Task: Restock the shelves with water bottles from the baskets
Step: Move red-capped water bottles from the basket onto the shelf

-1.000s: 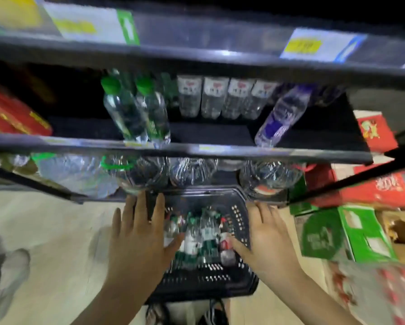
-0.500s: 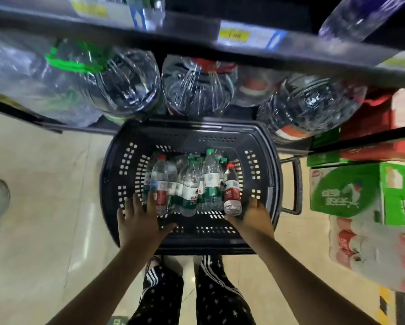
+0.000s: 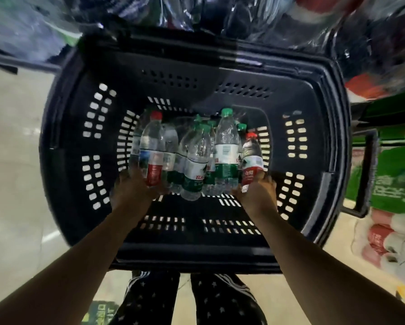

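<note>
Both hands are down inside the black basket [image 3: 63, 146], where the water bottles [image 3: 196, 160] lie bunched at the bottom. The right hand [image 3: 259, 195] curls its fingers round the base of the short red-capped bottle [image 3: 250, 158]. The left hand [image 3: 131, 191] meets the tall red-labelled bottle [image 3: 152, 156], but it is blurred and I cannot tell its grip.

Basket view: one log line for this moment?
picking from basket | left hand: at left red-capped bottle, grip unclear | right hand: grips right red-capped bottle
</note>
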`<state>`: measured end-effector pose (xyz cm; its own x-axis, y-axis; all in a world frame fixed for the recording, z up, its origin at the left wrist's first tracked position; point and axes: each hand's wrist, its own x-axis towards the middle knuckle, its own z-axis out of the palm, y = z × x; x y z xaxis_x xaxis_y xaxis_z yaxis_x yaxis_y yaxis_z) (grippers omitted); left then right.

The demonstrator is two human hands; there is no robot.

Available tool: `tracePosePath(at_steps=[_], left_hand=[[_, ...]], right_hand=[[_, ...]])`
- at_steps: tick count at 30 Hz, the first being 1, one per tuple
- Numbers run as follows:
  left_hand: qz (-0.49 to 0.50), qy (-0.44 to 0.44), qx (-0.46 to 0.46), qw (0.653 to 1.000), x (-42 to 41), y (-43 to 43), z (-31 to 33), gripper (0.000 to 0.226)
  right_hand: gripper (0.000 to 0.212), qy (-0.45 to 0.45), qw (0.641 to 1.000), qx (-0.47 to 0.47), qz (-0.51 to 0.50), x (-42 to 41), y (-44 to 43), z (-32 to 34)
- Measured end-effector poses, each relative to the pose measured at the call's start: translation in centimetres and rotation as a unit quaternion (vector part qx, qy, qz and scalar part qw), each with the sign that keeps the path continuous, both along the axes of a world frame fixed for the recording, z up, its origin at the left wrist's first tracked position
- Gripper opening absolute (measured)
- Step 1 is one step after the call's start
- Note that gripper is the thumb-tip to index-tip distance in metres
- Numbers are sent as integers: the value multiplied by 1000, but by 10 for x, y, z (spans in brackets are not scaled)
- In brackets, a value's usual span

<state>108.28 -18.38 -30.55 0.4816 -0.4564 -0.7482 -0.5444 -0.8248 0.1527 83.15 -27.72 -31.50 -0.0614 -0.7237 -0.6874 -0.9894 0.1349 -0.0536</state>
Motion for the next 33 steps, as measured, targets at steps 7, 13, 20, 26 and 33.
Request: tracePosePath(at_steps=[7,13,20,26,33], left_hand=[[109,98,-60,987,18,9,-54,106],[98,126,-32,987,23,-9,-41,66],[153,241,-74,955,14,-8,4,17],[220,293,-117,923,2,-7,88,10],[173,291,-211,917,6,-10,223,9]], right_hand=[[102,70,997,13,26,0,-8,-18],[77,76,995,52,-40,5,-23,-13],[52,-111,938,50,-324,0,-21,22],[51,-311,765,138,-546,7,-5,96],[83,-507,603,183,-589,20,14,206]])
